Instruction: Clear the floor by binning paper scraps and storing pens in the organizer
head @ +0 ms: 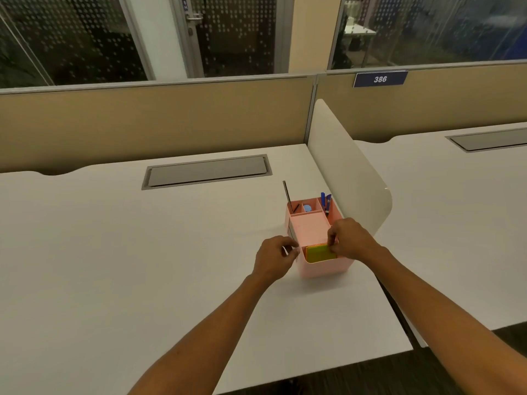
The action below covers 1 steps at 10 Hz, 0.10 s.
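Both forearms reach in from 6 o'clock across the white surface [119,252] toward the pink organizer [325,266], which stands near the surface's right edge, just beside the rounded divider [348,172] at its 2 o'clock.

Left hand [273,259] sits at the organizer's 9 o'clock, fingers curled; something small and pale seems pinched at the fingertips, but I cannot tell what, or whether it is held at all. Right hand [352,240] pinches the top edge of the yellow-green pad [319,253] standing in the front compartment.

2 blue pens [326,202] stand in the back right slot, a thin dark stick [287,195] in the back left, a blue round item [307,208] between them.

Judging by looks, the organizer is light stiff plastic, likely to slide or tip if pushed at the rim; steadying it low on its side walls seems wise. Pens are light, rigid and smooth, best taken mid-barrel and dropped in upright.

Room is wide open toward 9 o'clock; the divider and the surface edge crowd 3 o'clock. No floor scraps or bin are in view.
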### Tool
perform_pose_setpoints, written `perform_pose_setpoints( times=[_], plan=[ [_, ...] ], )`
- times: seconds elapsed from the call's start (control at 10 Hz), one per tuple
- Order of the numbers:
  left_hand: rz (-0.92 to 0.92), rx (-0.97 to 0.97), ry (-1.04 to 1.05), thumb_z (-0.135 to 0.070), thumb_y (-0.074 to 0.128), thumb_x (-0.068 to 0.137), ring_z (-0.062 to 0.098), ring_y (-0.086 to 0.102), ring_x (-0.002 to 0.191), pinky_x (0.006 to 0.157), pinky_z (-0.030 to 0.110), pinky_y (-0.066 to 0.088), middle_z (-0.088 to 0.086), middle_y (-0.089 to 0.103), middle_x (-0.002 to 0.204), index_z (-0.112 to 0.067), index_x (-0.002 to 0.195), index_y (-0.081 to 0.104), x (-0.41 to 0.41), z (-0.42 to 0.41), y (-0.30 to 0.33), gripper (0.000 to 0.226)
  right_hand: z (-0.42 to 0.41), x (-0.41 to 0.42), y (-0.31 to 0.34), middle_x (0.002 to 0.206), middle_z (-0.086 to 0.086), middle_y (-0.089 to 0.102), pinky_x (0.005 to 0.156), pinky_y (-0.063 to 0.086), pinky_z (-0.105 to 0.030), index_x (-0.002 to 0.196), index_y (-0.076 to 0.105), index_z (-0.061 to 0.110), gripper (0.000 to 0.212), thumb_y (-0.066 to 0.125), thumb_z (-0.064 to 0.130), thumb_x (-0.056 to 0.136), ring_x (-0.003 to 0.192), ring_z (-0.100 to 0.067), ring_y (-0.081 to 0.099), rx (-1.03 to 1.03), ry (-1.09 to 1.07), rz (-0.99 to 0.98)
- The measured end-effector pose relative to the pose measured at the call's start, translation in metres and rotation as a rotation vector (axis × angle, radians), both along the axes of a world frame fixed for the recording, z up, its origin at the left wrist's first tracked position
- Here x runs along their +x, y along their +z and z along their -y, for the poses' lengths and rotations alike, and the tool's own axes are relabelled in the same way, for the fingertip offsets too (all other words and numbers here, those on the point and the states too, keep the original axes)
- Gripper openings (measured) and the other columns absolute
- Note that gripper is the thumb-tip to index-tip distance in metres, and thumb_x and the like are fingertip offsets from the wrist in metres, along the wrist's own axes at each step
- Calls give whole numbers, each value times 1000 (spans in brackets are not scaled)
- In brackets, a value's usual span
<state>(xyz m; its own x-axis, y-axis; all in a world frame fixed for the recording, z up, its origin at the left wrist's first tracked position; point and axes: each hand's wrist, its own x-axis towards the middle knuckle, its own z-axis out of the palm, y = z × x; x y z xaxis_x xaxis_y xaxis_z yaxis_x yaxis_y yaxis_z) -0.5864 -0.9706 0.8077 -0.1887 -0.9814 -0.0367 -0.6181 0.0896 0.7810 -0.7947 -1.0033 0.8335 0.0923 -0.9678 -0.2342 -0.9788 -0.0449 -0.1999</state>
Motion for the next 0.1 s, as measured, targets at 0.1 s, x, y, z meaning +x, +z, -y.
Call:
perform_pose_setpoints(
  times=[0.1],
  plan=[
    [-41, 33, 2, -24, 66, 87, 12, 63, 79, 79, 30, 57, 2, 73, 100, -15, 105, 71, 15, 0, -1, 20, 3, 8, 6, 103, 1, 69, 75, 48, -22, 100, 73, 18, 23, 76, 28, 79, 82, -11, 57, -15, -12, 51]
  ],
)
